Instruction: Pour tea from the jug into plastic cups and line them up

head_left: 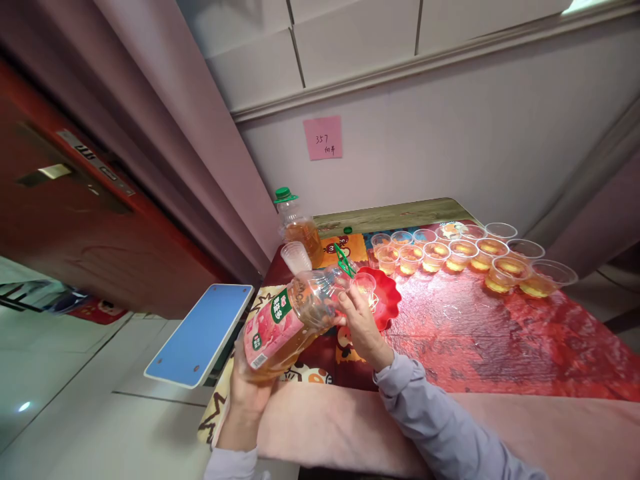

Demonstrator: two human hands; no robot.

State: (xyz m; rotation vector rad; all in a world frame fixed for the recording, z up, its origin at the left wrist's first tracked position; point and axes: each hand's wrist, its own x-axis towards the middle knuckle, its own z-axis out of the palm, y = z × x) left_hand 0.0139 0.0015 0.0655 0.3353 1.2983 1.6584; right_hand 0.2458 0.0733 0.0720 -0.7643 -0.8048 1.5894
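Observation:
My left hand [249, 387] grips the lower end of a large clear juice bottle [277, 333] with a pink label, tilted with its neck up and to the right. A green carry handle [344, 261] stands out at the neck. My right hand [363, 327] is closed beside the neck, its fingers around a clear plastic cup [365, 285] close to the bottle's mouth; the bottle partly hides its fingertips. Behind the cup is a red scalloped bowl [393, 310] with thin pale strips inside. Amber liquid shows in the bottle.
Several clear cups [463, 257] of yellow drink stand in rows at the back right of the red-covered table [450, 347]. Behind my left hand are a second bottle [303, 237], a cup stack [296, 258] and a green cap [348, 230]. A blue stool [200, 333] stands left.

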